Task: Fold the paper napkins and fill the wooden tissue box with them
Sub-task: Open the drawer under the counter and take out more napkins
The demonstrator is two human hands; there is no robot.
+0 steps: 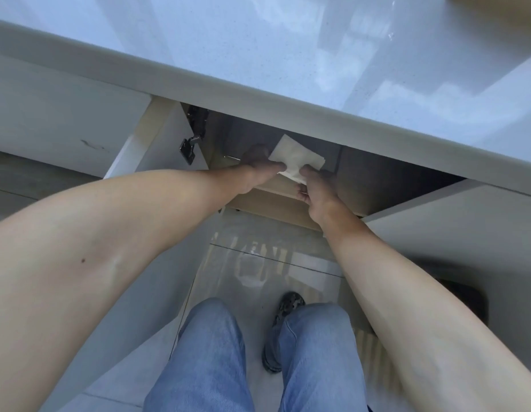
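Observation:
A small stack of cream paper napkins (297, 157) sits inside an open cabinet under the white countertop, at the front of a wooden shelf (276, 203). My left hand (258, 171) reaches in and pinches the stack's near left edge. My right hand (317, 188) grips its near right corner from the front. Both arms stretch down and forward into the cabinet. No wooden tissue box is in view.
A glossy white countertop (317, 55) overhangs the cabinet opening. One cabinet door (145, 144) stands open at the left with a black hinge (189, 147); another open door (454, 227) is at the right. My legs in jeans and a shoe (285, 310) stand on the tiled floor below.

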